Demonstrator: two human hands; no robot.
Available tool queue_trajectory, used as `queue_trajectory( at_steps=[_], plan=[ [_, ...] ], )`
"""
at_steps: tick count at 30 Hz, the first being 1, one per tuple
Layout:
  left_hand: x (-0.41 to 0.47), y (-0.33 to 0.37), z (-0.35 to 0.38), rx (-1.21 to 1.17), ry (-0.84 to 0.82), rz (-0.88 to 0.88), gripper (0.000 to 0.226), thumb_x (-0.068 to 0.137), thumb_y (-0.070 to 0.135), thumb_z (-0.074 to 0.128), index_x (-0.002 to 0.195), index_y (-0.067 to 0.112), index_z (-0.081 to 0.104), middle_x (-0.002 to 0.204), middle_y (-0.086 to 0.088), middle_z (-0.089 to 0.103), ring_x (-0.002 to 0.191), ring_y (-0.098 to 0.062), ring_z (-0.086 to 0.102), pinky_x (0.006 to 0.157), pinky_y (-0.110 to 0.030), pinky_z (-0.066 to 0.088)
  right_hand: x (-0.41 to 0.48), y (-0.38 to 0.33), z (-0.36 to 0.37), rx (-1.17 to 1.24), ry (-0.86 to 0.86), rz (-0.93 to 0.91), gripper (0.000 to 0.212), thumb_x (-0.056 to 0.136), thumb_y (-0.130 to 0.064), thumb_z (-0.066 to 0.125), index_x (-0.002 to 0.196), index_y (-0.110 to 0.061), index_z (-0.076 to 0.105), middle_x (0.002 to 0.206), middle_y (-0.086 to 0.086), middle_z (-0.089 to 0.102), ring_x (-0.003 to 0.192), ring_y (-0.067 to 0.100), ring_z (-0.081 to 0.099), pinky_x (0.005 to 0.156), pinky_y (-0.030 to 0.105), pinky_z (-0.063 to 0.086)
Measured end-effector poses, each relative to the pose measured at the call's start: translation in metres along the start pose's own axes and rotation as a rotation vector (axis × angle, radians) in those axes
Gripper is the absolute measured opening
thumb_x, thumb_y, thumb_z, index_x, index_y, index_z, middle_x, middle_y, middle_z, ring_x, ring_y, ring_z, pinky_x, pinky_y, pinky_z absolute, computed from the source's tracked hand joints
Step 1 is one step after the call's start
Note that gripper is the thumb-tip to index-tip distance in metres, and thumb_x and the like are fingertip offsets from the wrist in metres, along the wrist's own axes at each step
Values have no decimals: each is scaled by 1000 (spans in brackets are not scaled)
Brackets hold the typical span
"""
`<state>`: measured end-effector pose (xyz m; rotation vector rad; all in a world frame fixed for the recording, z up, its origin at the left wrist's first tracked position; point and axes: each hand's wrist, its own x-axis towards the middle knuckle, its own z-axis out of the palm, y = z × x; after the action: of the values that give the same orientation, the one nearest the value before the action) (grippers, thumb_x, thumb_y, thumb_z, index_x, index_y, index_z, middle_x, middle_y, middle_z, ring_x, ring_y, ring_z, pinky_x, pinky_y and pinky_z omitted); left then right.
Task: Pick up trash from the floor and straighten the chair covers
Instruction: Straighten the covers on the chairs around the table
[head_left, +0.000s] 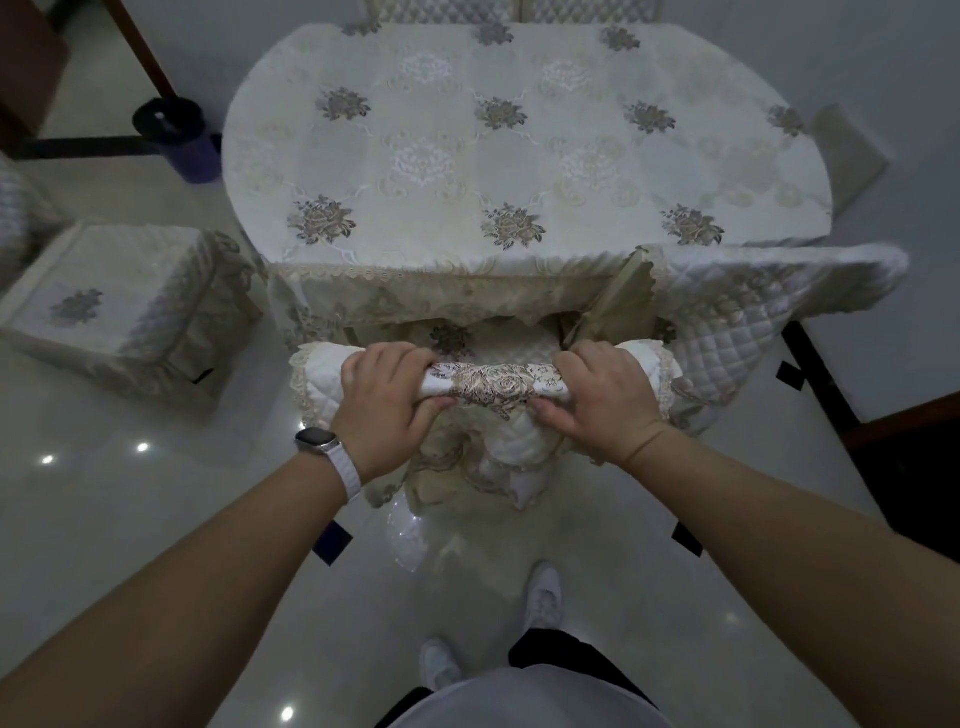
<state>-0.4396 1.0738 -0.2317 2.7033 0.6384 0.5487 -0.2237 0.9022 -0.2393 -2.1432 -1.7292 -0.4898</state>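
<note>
At the centre, on the chair back, the left hand (387, 402) and right hand (597, 400) are gripping the cover (493, 384), fingers curling over its bunched top edge. The table (519, 156) is standing at 12 o'clock, a stool (124, 296) at 9

"What was the floor like?"

"The floor (130, 545) was pale and glossy, with small spots of light (143, 447) reflected on the left."

"And the furniture?"

"An oval bench (519, 260) stood in the middle under a cream floral cloth (426, 156). A dark bin (200, 158) sat on the floor beside its far left edge, with dark wood (31, 67) beyond. A pale wall (857, 62) rose far right."
</note>
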Motion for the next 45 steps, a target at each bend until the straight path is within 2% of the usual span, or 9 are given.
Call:
queue_trajectory(
  at_steps=[10, 20, 26, 31, 35, 39, 42, 45],
  plan=[
    [39, -13, -5, 49, -43, -48, 48, 86, 46, 46, 110, 8, 62, 108, -12, 59, 102, -32, 50, 90, -46, 32, 36, 15, 9, 1, 34, -18, 54, 89, -57, 48, 82, -5, 60, 75, 10, 55, 66, 29, 51, 59, 36, 37],
    [59, -33, -19, 155, -74, -86, 52, 84, 44, 45, 112, 3, 60, 106, -19, 59, 95, -38, 53, 87, -52, 38, 63, 9, 23, 58, 71, -49, 47, 90, -54, 52, 79, -9, 58, 73, 8, 55, 64, 28, 52, 53, 35, 39],
    [63, -33, -11, 164, -160, -183, 57, 85, 47, 43, 116, 3, 60, 110, -18, 60, 101, -38, 53, 91, -51, 38, 72, 22, 39, 91, 16, -124, 45, 88, -52, 55, 81, -8, 62, 75, 9, 58, 66, 28, 55, 54, 35, 41],
    [71, -22, 18, 132, -198, -218, 46, 86, 39, 54, 115, 4, 61, 114, -16, 59, 107, -38, 52, 95, -51, 36, 74, 58, 53, 83, -45, -213, 44, 85, -51, 59, 81, -7, 62, 75, 9, 57, 65, 28, 55, 55, 35, 41],
    [81, -20, 36, 88, -198, -185, 54, 85, 46, 44, 112, 4, 62, 111, -16, 59, 103, -38, 53, 93, -50, 36, 72, 83, 61, 72, -96, -234, 46, 88, -51, 54, 83, -7, 63, 77, 10, 57, 66, 29, 54, 56, 37, 42],
    [102, -30, 48, 57, -173, -144, 46, 85, 45, 48, 109, 8, 62, 109, -13, 59, 100, -35, 53, 91, -50, 38, 86, 94, 65, 61, -155, -199, 48, 88, -51, 51, 86, -4, 63, 81, 14, 59, 68, 31, 55, 58, 38, 45],
    [118, -43, 58, 47, -179, -103, 38, 84, 37, 62, 111, 10, 61, 109, -11, 59, 101, -34, 54, 92, -51, 37, 92, 99, 71, 32, -192, -158, 49, 90, -50, 50, 86, -3, 64, 81, 14, 59, 68, 31, 56, 59, 38, 46],
    [138, -57, 65, 22, -168, -88, 35, 84, 34, 66, 112, 13, 60, 110, -8, 58, 103, -32, 51, 94, -48, 35, 107, 105, 76, 34, -228, -83, 43, 86, -46, 61, 88, -3, 64, 83, 15, 59, 70, 33, 56, 61, 39, 46]
  ],
)
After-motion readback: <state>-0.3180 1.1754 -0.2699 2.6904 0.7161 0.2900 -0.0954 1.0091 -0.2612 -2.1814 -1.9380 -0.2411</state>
